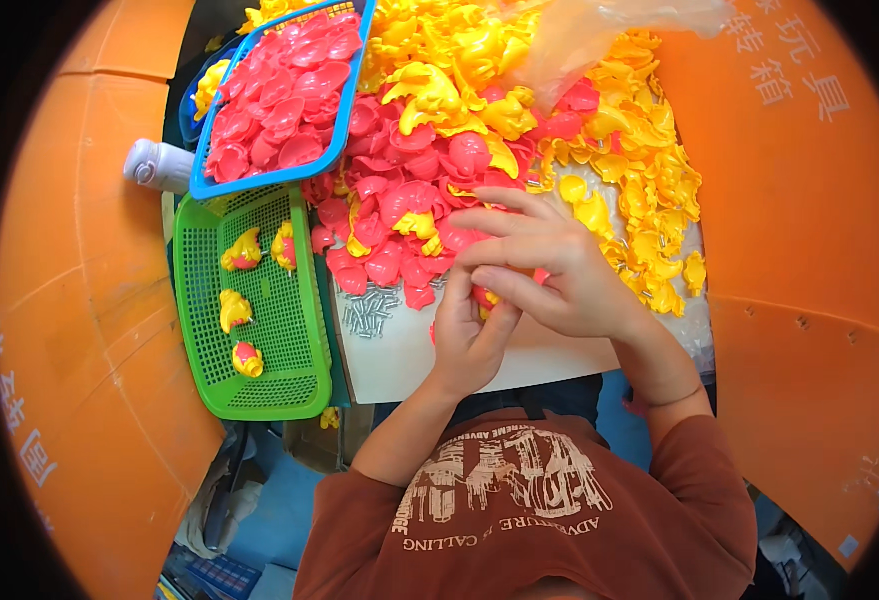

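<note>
Two bare hands meet over the near part of the white tabletop [550,372], with a small red-and-yellow plastic piece [488,299] between them. The left hand [473,335] is closed around it, thumb on the near side; the right hand [572,268] reaches over from the right, its fingers extended leftward and thumb bent in toward the piece. Whether that hand also pinches it, I cannot tell. The piece lies deepest in the left hand, just below the right palm; too little shows to read its long axis.

Just left of the hands sit loose metal screws [367,312], nearer the left hand. Beyond the fingertips rises a heap of red plastic shells [408,200], with yellow plastic parts [665,200] behind and to the right. Farther left, a green basket [270,404] holds four red-and-yellow toy figures [235,310]; above it, a blue basket [354,100] brims with more red shells.
</note>
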